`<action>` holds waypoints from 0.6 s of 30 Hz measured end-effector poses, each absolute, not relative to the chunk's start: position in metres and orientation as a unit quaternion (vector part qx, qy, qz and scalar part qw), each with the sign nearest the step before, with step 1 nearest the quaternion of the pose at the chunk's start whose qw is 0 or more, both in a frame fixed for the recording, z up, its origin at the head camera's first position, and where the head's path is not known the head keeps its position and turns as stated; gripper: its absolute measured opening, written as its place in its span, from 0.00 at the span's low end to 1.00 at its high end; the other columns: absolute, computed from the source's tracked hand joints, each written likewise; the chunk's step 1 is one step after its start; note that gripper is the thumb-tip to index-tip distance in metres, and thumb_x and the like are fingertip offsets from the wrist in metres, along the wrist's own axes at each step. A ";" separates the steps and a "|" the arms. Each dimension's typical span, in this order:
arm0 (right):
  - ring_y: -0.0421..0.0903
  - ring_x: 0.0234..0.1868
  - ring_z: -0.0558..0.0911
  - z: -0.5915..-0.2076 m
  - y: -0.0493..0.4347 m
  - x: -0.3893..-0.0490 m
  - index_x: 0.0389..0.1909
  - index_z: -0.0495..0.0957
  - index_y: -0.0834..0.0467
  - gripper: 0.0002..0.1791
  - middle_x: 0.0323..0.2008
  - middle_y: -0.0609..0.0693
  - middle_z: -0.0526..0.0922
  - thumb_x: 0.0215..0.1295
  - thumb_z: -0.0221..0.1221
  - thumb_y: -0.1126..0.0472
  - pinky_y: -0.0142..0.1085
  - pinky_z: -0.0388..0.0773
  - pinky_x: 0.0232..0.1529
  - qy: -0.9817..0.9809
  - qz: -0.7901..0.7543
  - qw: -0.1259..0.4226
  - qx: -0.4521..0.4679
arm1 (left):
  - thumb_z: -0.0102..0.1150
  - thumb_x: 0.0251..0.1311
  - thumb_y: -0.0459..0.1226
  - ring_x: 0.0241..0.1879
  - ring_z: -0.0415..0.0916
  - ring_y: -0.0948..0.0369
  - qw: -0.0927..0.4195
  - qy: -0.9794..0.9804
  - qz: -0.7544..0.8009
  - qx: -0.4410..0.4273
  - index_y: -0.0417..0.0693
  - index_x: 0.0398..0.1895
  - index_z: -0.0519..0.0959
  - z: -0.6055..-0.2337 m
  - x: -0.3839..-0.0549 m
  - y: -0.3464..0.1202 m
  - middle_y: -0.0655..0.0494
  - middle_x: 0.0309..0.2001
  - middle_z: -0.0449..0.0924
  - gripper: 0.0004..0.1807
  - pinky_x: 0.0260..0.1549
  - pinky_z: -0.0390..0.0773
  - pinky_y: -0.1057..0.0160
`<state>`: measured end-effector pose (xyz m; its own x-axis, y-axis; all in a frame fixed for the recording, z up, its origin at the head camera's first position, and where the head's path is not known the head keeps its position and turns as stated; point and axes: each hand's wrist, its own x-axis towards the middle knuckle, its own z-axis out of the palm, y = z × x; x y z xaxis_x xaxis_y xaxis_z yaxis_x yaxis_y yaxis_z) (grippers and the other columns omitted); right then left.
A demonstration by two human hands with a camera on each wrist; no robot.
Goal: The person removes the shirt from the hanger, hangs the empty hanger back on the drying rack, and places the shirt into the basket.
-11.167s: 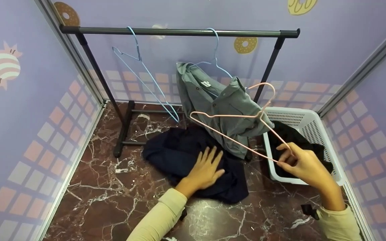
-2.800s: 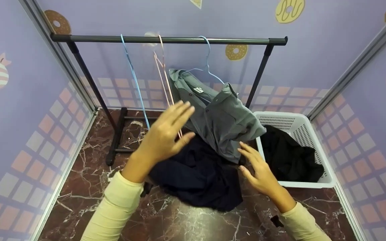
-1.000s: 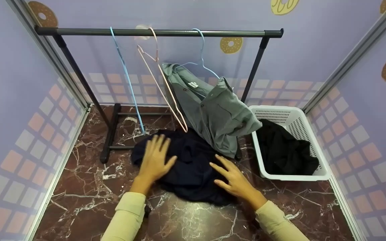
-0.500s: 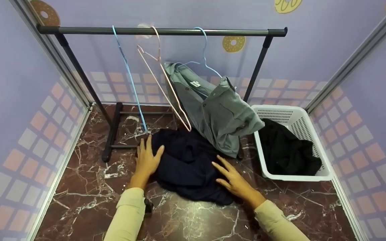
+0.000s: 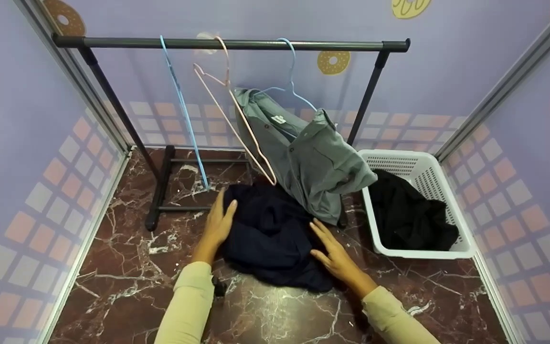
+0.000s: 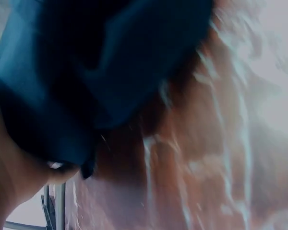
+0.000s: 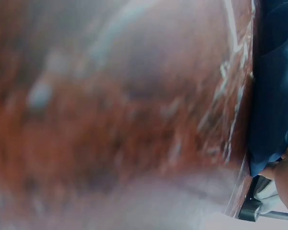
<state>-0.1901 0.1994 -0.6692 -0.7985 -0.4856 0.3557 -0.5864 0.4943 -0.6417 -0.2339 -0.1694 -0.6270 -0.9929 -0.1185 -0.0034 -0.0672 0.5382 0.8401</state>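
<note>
Roughly, navy cloth [image 5: 272, 241] runs back-L to front-R.

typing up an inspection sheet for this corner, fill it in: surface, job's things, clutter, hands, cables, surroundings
Surface: dark red, white-veined floor, glare at the front.
Job's things: navy garment bunched on the floor; grey button-up shirt on the right-hand blue hanger; bare left-hand blue hanger and pink hanger, all hooked on the black clothes rack.
Clutter: black garment inside the white perforated basket.
Hands: left hand and right hand touch opposite sides of the navy garment.
Cables: nothing seen.
Surroundings: lilac walls with doughnut pictures and pink-and-white squares.
</note>
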 end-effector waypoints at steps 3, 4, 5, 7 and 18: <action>0.59 0.77 0.64 -0.669 0.196 -0.190 0.81 0.59 0.52 0.40 0.80 0.57 0.60 0.71 0.64 0.59 0.33 0.58 0.77 -0.858 0.417 0.063 0.292 | 0.40 0.79 0.57 0.81 0.48 0.41 0.014 -0.862 -0.506 0.024 0.54 0.85 0.49 -0.625 -0.237 -0.163 0.43 0.83 0.50 0.38 0.79 0.50 0.38; 0.58 0.78 0.64 -0.669 0.195 -0.190 0.81 0.59 0.52 0.40 0.80 0.57 0.60 0.71 0.63 0.60 0.30 0.56 0.77 -0.857 0.425 0.064 0.285 | 0.40 0.79 0.57 0.81 0.49 0.41 0.011 -0.860 -0.510 0.019 0.55 0.85 0.49 -0.624 -0.238 -0.160 0.44 0.83 0.51 0.37 0.78 0.51 0.38; 0.58 0.78 0.64 -0.668 0.194 -0.189 0.81 0.59 0.52 0.39 0.80 0.57 0.60 0.71 0.63 0.61 0.27 0.54 0.77 -0.855 0.434 0.065 0.278 | 0.40 0.79 0.57 0.81 0.50 0.41 0.010 -0.859 -0.512 0.013 0.56 0.84 0.50 -0.624 -0.239 -0.157 0.44 0.83 0.51 0.37 0.78 0.51 0.38; 0.55 0.79 0.62 -0.667 0.189 -0.187 0.81 0.59 0.52 0.38 0.80 0.58 0.60 0.72 0.61 0.62 0.23 0.50 0.77 -0.849 0.453 0.071 0.263 | 0.41 0.79 0.57 0.80 0.52 0.41 0.010 -0.858 -0.513 0.008 0.59 0.84 0.51 -0.625 -0.239 -0.150 0.44 0.82 0.53 0.36 0.77 0.53 0.37; 0.62 0.79 0.58 -0.659 0.160 -0.177 0.82 0.57 0.52 0.51 0.80 0.64 0.56 0.67 0.54 0.26 0.52 0.59 0.78 -0.829 0.501 0.081 0.235 | 0.45 0.79 0.52 0.78 0.58 0.42 0.063 -0.850 -0.523 -0.032 0.52 0.82 0.57 -0.635 -0.234 -0.118 0.43 0.79 0.60 0.34 0.76 0.59 0.39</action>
